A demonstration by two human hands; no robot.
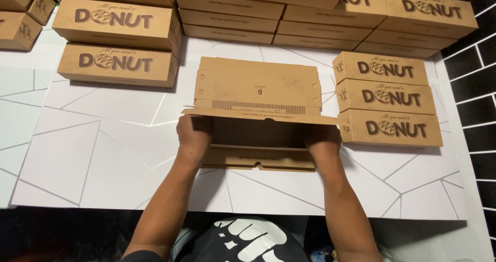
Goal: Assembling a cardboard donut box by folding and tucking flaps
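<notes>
I take the half-folded cardboard box (258,114) as my landmark; it sits on the white counter (93,158) in the middle, right in front of me. Behind it and to both sides stand stacks of finished boxes (387,99), the right stack just beside its right end. If I shove the box sideways while folding, I judge it could knock that stack askew. My left hand (194,133) has its grip closed on the box's left end wall, and my right hand (321,140) is clamped on the right end; uneven pressure could crease a panel or let the front flap (258,161) spring flat again. My fingertips are tucked inside the box, so I cannot tell how deep they reach. The inside of the box is in shadow, and the far stacks are cut off at the top edge.
</notes>
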